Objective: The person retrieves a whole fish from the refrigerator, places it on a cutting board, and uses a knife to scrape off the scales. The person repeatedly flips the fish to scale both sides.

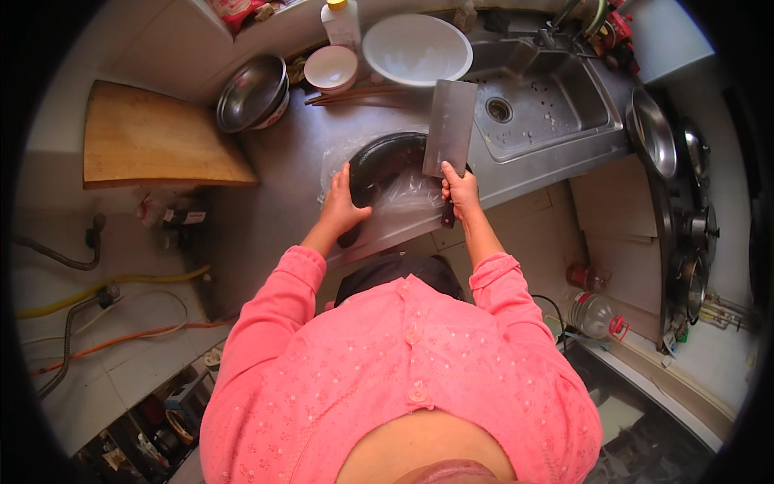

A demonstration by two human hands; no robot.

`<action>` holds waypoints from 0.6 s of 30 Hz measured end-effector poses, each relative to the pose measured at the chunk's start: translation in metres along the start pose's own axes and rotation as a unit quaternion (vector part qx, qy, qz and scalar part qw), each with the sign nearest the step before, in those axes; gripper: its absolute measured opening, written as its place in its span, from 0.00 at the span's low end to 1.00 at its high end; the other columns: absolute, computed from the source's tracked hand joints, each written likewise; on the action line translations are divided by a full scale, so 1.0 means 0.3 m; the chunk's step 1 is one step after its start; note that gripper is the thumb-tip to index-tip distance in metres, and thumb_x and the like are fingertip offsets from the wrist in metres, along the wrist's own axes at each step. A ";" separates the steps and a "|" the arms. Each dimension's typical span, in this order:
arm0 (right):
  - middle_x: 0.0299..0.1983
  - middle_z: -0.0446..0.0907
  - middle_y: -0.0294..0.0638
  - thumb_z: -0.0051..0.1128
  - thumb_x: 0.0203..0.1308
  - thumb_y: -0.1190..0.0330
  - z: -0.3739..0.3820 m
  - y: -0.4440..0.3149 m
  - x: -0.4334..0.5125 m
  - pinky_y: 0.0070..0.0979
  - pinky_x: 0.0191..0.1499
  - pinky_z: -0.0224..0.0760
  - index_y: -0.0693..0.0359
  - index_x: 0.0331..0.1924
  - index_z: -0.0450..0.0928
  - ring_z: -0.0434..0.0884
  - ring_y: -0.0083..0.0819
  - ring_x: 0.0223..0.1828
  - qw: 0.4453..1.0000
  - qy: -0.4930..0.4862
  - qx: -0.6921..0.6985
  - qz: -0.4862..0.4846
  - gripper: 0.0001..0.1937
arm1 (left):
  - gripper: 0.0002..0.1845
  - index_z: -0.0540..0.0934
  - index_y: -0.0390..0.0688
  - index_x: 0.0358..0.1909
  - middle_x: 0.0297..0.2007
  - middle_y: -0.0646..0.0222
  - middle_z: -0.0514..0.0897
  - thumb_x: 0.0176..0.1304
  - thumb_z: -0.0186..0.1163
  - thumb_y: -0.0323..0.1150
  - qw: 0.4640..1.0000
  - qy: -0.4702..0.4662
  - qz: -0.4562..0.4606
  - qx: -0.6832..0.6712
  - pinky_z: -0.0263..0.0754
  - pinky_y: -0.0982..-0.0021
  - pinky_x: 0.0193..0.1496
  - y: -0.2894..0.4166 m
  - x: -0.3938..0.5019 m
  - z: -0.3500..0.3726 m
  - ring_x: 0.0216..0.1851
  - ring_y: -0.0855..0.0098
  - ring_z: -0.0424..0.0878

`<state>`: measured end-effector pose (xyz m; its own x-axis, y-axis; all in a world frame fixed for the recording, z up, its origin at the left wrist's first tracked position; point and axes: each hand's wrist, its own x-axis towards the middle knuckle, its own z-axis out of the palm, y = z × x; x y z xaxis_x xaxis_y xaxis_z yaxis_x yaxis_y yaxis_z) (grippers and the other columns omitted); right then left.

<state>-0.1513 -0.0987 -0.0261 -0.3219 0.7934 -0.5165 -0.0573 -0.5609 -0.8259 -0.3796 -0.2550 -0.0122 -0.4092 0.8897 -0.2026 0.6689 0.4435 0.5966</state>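
A long, dark, glossy item, curved like an arch, lies on clear plastic on the steel counter. I cannot tell what it is. My left hand is at its left side, thumb spread from the fingers. Whether the palm grips it is hidden. In my right hand is the dark handle of a cleaver. Its broad blade points away from me, upright over the item's right part, which the blade and hand partly hide.
Behind stand a white basin, a small bowl, a white bottle, metal bowls and chopsticks. A sink is on the right. A wooden board stands at left. Pots line the far right.
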 end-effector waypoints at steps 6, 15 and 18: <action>0.17 0.69 0.30 0.63 0.60 0.57 0.033 0.008 -0.009 0.18 0.15 0.58 0.58 0.28 0.73 0.64 0.17 0.13 0.998 -0.015 -0.055 -0.024 0.15 | 0.63 0.44 0.47 0.74 0.67 0.49 0.58 0.36 0.74 0.38 1.000 0.015 0.010 0.008 0.63 0.57 0.66 -0.009 0.002 0.006 0.65 0.48 0.63; 0.16 0.68 0.29 0.62 0.61 0.58 0.024 0.018 0.014 0.18 0.15 0.56 0.59 0.28 0.74 0.64 0.17 0.12 0.990 0.017 -0.118 -0.073 0.14 | 0.63 0.44 0.48 0.74 0.67 0.49 0.59 0.36 0.74 0.39 1.000 0.010 0.003 0.007 0.64 0.58 0.65 0.005 0.001 -0.002 0.65 0.48 0.64; 0.27 0.84 0.44 0.59 0.59 0.61 0.043 0.018 -0.005 0.36 0.34 0.75 0.61 0.37 0.82 0.83 0.41 0.28 0.925 0.100 -0.325 -0.172 0.12 | 0.63 0.44 0.48 0.74 0.67 0.49 0.58 0.36 0.74 0.39 1.000 0.011 0.003 0.005 0.64 0.58 0.66 0.006 -0.006 -0.002 0.65 0.48 0.64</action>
<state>-0.1633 -0.1062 -0.0269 -0.2053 0.9629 -0.1751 0.4762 -0.0580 -0.8774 -0.3782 -0.2558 -0.0104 -0.4180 0.8900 -0.1821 0.6782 0.4391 0.5893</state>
